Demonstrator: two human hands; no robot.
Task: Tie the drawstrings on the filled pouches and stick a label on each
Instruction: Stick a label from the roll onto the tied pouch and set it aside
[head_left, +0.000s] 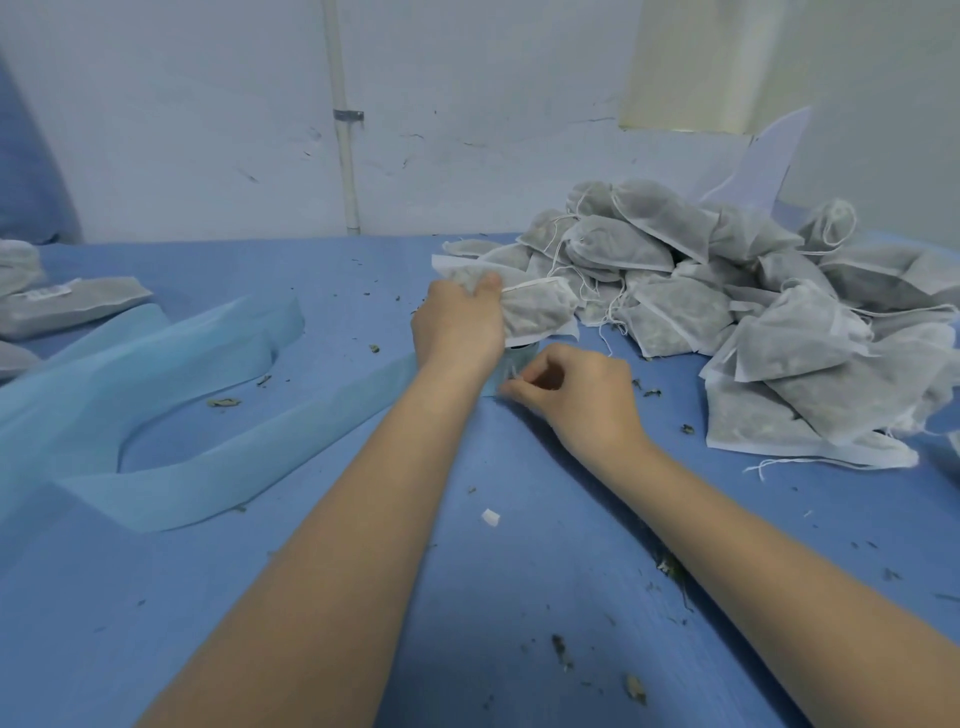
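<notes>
Left hand (460, 322) grips a pouch (535, 309) at the pile's (727, 291) edge; right hand (576, 395) pinches something small, unclear what; blue surface (493, 597) nearer lies open.

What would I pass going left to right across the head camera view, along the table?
Labelled pouches at the left edge → loose light-blue strip → left hand gripping a pouch → right hand, fingers pinching something small → big pile of pouches.
</notes>
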